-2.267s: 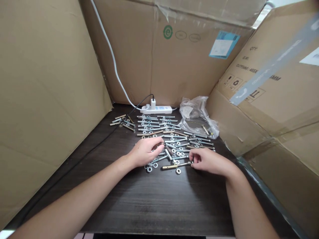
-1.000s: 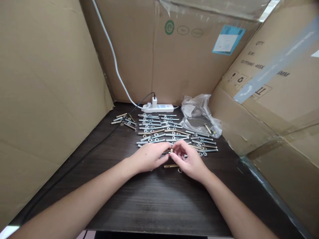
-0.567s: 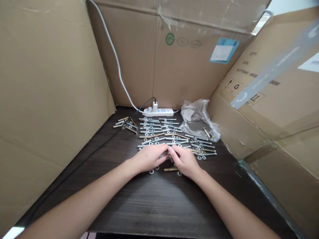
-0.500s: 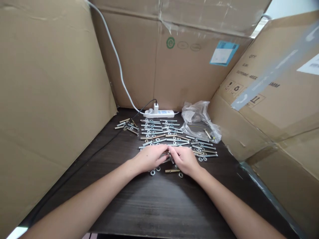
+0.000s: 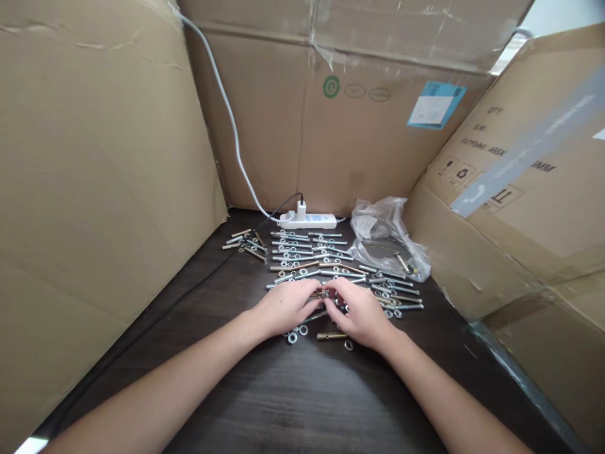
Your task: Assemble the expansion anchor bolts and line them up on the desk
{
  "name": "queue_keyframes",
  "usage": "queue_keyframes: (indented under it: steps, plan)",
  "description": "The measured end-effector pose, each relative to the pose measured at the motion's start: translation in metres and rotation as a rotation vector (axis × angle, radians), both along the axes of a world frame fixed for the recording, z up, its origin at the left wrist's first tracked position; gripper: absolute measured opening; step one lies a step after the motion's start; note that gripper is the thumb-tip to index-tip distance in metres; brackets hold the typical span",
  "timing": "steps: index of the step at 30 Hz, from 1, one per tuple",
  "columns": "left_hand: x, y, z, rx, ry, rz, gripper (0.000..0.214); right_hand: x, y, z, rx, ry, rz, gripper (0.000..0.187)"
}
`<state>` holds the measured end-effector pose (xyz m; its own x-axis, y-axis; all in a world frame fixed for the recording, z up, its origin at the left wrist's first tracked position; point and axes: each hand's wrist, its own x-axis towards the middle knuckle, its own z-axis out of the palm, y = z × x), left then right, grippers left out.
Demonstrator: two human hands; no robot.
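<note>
Many silver and brass-coloured bolts (image 5: 307, 249) with washers and nuts lie in rows on a dark wooden table (image 5: 293, 391). My left hand (image 5: 283, 307) and my right hand (image 5: 362, 313) meet over the near edge of the pile, fingertips pinched together on a small bolt (image 5: 324, 294) between them. A brass-coloured bolt (image 5: 331, 336) lies on the table just under my right hand. Loose nuts (image 5: 292, 338) and washers sit below my left hand.
Cardboard walls (image 5: 104, 164) stand on the left, back and right. A white power strip (image 5: 308, 221) with a plugged charger lies at the back, its white cable running up the wall. A crumpled clear plastic bag (image 5: 385, 236) lies at the back right. A black cable crosses the left side.
My right hand left the brass-coloured bolt and moved left to meet my left hand; both now pinch a small bolt. The view tilted, so everything sits lower in the picture.
</note>
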<state>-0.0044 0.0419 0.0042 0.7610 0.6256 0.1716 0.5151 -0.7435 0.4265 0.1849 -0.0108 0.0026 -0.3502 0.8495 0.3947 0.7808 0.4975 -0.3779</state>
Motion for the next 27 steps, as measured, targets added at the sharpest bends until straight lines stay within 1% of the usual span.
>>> queue_keyframes:
  steps: [3, 8, 13, 14, 17, 22, 27]
  plan:
    - [0.0015, -0.0009, 0.0010, 0.010, 0.018, 0.020, 0.015, -0.0005, 0.0007, 0.0013, -0.014, 0.003, 0.000, 0.016]
    - [0.0030, -0.0028, 0.0017, 0.000, 0.013, 0.000, 0.013, -0.0016, 0.0014, 0.0017, -0.012, -0.033, -0.008, 0.011]
    - [0.0018, -0.0011, 0.0000, 0.009, -0.018, -0.017, 0.014, -0.0023, 0.0015, -0.0009, 0.011, -0.085, -0.023, 0.030]
    - [0.0013, -0.0003, -0.0003, 0.011, -0.030, -0.010, 0.014, -0.0023, 0.0011, -0.0008, 0.017, -0.083, -0.035, 0.029]
    - [-0.0004, 0.0023, -0.0008, 0.007, -0.058, 0.019, 0.014, -0.0024, -0.0006, 0.0006, 0.038, -0.025, -0.076, 0.016]
    - [-0.0011, 0.0036, -0.0013, -0.001, -0.075, 0.049, 0.013, -0.0015, -0.0015, 0.0012, 0.079, 0.006, -0.036, 0.025]
    - [0.0016, 0.0029, -0.0037, 0.005, -0.082, 0.043, 0.012, 0.0006, 0.0016, -0.0020, 0.105, -0.038, -0.022, 0.020]
